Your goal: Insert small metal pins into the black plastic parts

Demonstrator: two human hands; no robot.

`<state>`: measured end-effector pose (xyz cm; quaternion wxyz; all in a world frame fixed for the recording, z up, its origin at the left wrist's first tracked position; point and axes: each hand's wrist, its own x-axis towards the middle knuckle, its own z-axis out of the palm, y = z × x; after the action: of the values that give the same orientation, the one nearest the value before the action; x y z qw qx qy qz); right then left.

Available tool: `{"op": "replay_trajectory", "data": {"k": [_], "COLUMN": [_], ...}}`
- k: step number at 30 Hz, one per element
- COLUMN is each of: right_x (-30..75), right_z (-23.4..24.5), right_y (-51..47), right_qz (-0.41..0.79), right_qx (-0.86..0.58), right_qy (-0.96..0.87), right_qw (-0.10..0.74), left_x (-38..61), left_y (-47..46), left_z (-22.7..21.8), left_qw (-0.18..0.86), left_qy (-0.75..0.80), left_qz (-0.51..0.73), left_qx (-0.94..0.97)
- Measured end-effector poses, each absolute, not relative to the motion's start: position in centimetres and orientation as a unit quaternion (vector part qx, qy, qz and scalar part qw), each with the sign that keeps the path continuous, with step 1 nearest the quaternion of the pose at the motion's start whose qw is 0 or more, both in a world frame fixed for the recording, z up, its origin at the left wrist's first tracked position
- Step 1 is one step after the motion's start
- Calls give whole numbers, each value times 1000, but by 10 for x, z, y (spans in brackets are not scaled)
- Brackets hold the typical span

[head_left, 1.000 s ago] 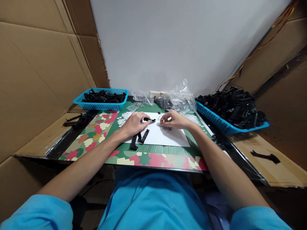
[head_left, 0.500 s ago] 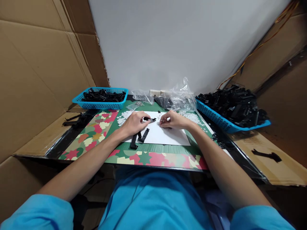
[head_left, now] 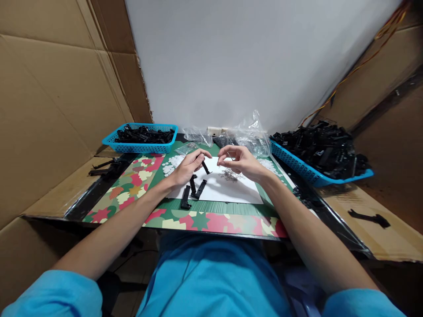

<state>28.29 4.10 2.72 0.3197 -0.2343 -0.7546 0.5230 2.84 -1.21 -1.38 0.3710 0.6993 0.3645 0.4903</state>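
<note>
Over the last half second, the left hand, at the centre of the frame, has altered the angle of its long, narrow, black plastic part: previously near level, it now slopes down to the right. The left thumb and fingers are closed on its upper end. The right hand, right of centre, has opened its curl somewhat and uncovered more of the loose heap of small greyish metallic pieces on the flat white paper sheet. In my judgement, the part is being re-angled within the work in hand, with the two hands apart.

Hard to make out: the right fingertips are bent close together, and whether they grip anything thin cannot be determined. The held part's upper end is hidden by the left fingers. Three further black plastic parts lie below the left hand, one partly overlapped. Individual heap pieces are too small to identify.
</note>
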Motion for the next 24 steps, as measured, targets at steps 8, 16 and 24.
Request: {"op": "replay_trajectory", "data": {"k": [8,16,24], "right_x": [275,269,264], "right_z": [26,27,27], "right_y": [35,28,23], "right_qz": [494,501,494], "right_qx": [-254,-215,-224], "right_qy": [-757,-736,-720], "right_qw": [343,401,433], "left_x": [37,41,43], "left_y": [-18,-30,-29], "left_z": [-12,0,-2], "left_qw": [504,609,634], "left_qy": [324,263,250], "left_qz": [503,523,497], "left_qx": [623,534,537]}}
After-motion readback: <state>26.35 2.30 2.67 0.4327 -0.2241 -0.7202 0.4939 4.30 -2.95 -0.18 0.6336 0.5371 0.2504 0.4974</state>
